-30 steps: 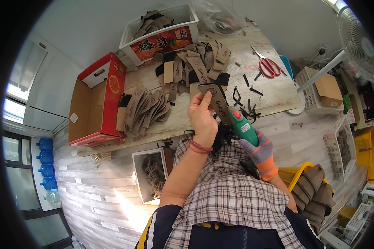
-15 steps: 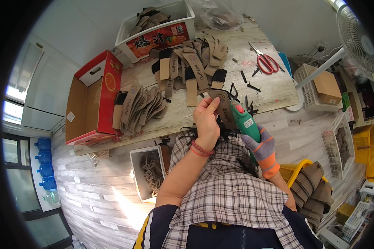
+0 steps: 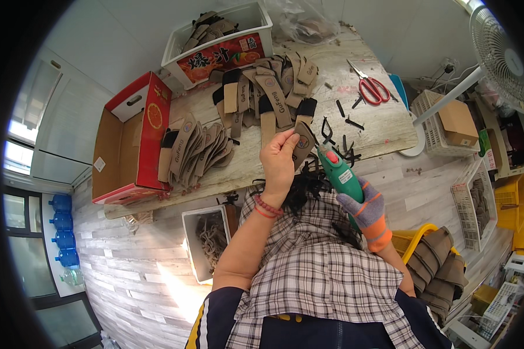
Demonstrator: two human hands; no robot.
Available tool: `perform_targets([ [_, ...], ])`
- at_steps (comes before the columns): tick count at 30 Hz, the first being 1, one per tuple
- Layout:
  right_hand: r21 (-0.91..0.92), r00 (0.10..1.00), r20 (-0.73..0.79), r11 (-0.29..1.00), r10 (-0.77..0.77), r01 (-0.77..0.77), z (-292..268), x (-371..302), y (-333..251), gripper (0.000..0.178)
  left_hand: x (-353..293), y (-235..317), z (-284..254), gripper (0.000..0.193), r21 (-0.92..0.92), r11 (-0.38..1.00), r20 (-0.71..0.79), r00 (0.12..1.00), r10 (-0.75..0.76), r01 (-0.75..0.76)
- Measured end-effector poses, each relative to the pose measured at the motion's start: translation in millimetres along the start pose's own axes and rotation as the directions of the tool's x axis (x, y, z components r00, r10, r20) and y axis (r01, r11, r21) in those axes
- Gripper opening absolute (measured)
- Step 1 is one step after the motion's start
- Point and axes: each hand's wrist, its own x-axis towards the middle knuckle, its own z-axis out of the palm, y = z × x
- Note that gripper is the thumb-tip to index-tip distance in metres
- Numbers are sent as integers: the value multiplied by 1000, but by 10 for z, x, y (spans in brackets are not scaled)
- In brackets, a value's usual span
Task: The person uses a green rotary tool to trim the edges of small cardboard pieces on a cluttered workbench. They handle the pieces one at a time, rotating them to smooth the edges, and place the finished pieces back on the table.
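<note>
Between thumb and fingers, my left hand [image 3: 278,166] pinches a tan fabric strap [image 3: 304,148] with dark edging and a round printed mark. My right hand [image 3: 365,210], in a grey and orange knit glove, is wrapped round green electric scissors [image 3: 344,181] with a red button. The tool's tip points up toward the strap, with a small gap between them. Below the strap, a heap of black trimmings [image 3: 304,189] lies on my checked apron [image 3: 314,256]. Beyond my left hand, a pile of similar straps [image 3: 271,90] is spread over the wooden table [image 3: 253,151].
Red-handled scissors [image 3: 372,90] and black scraps [image 3: 354,123] lie at the table's right. A fanned stack of straps [image 3: 195,151] sits beside a red carton [image 3: 122,139]. Behind is a white bin [image 3: 215,43]. A yellow basket [image 3: 416,244] stands at my right, a white tub [image 3: 206,238] below the table.
My left hand has moved left with the strap, away from the electric scissors, and the strap has tilted. The right hand has barely moved.
</note>
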Motion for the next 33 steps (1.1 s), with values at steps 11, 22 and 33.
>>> perform_targets([
  [11, 62, 1000, -17, 998, -7, 8, -12, 5, -12, 47, -60, 76, -86, 14, 389, 909, 212, 975, 69, -149],
  [22, 99, 999, -33, 995, -3, 6, -79, 18, 66, 47, 130, 882, -471, 13, 716, 695, 58, 998, 39, -69],
  [33, 154, 991, -131, 988, -9, 30, -165, -18, 102, 41, 782, 785, -1105, 12, 958, -243, 283, 603, 746, -149],
])
